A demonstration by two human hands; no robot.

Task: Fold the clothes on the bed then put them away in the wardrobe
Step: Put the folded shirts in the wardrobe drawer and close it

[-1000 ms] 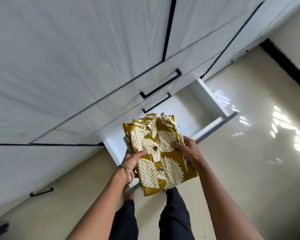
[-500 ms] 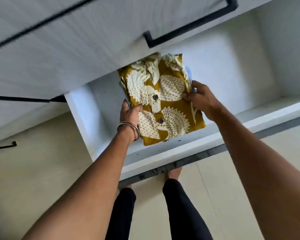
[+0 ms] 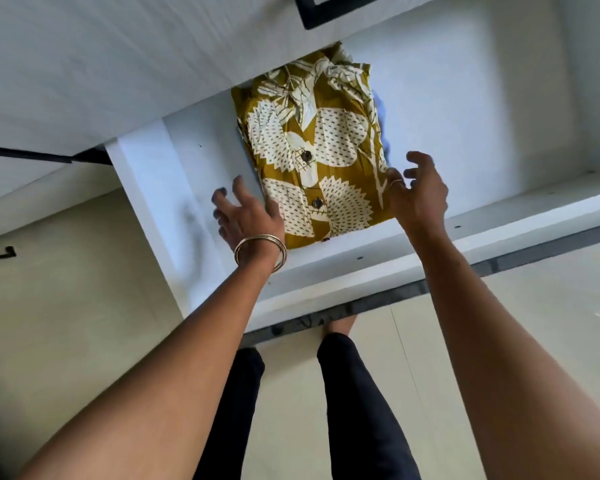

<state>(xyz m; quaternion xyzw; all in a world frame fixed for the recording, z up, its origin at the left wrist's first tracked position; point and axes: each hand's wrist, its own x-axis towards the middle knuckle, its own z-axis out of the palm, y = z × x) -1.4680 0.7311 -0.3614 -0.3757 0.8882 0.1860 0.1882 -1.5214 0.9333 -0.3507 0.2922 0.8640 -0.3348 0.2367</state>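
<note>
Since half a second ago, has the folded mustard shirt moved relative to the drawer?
Yes. The folded mustard shirt has gone down and further back into the open drawer, towards the wardrobe front, and lies on its floor. Left hand and right hand have let go.

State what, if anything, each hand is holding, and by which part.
Nothing is held. The left hand and right hand are open beside the folded mustard shirt, which lies in the drawer.

Folded mustard shirt (image 3: 312, 147) lies in the open drawer (image 3: 361, 268) — left hand (image 3: 248, 216) and right hand (image 3: 418, 195) flank it, fingers spread.
</note>
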